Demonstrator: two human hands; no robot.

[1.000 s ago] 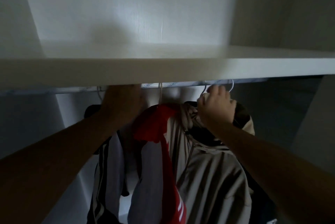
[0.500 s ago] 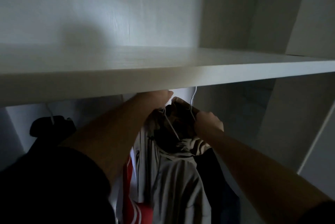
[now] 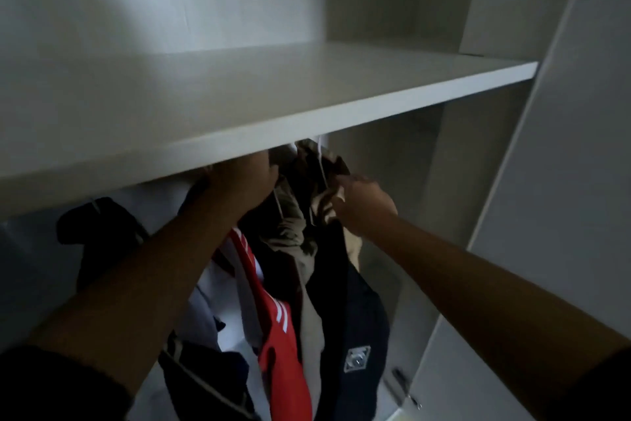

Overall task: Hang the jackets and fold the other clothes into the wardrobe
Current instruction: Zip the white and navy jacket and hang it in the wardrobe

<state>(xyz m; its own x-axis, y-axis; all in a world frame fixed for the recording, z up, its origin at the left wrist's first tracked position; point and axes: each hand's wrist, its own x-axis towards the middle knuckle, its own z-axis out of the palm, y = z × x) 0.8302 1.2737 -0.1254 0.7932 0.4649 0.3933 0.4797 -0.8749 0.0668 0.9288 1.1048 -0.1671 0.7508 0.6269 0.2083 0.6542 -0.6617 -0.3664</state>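
Our right hand (image 3: 367, 207) pinches the soft, limp khaki hooded jacket (image 3: 300, 216) at its collar — best held there; our left hand (image 3: 239, 181) reaches under the white shelf (image 3: 307, 93), grip hidden.

There is a single view, from a wide-angle camera on the person's head, facing forward into a white wardrobe from close in. It sits at about the height of the shelf (image 3: 307, 106), so the shelf's top surface and front edge cross the middle of the frame. Below that edge the view drops along both forearms to the hanging clothes (image 3: 307, 284), with lines bowed at the borders.
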